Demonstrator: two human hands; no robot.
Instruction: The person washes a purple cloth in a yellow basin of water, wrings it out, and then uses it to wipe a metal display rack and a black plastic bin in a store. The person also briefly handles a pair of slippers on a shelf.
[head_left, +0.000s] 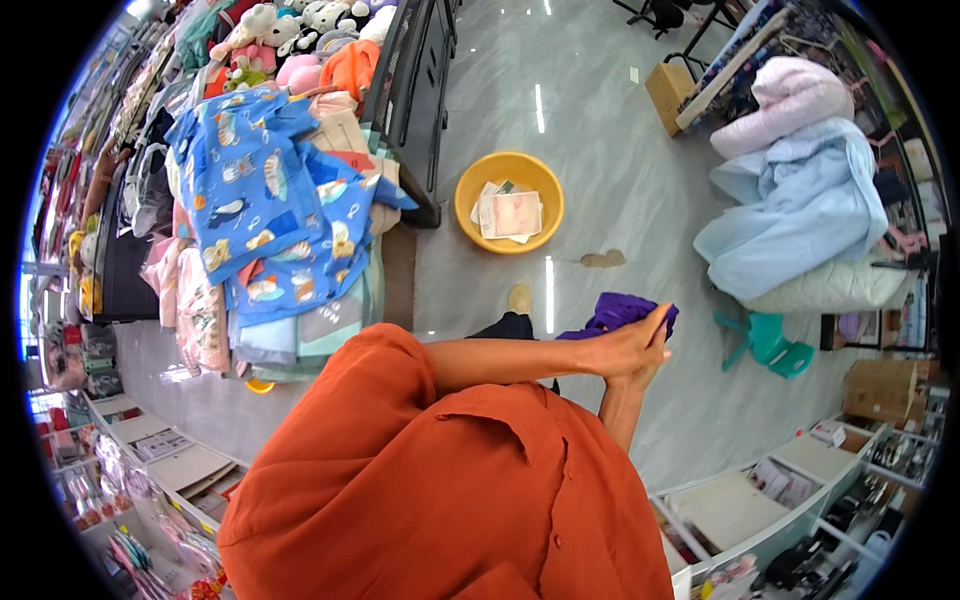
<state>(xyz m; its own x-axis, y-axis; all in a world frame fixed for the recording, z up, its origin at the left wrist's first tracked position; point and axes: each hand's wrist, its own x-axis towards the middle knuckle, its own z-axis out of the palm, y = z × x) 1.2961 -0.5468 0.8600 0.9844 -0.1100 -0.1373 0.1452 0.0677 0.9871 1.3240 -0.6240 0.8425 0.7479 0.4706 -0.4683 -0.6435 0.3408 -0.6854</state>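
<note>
A bunched purple cloth (619, 315) is held out to the right of my body, above the floor. My left hand (628, 345) lies across it, its arm reaching over from the left and its fingers against the cloth. Close below and partly covered by it is my right hand (639, 373); its grip is mostly hidden. A loose end of the cloth hangs towards the left, behind my left forearm. On the floor ahead stands a yellow plastic basin (510, 244) with several flat printed cards or packets (516, 214) in it.
Blue animal-print garments (255, 180) cover a display table on the left, with plush toys (300, 37) behind. Light-blue bedding (802, 210) is stacked at right, above a small green plastic chair (769, 345). A cardboard box (885, 390) and low shelf units (742, 510) stand at lower right.
</note>
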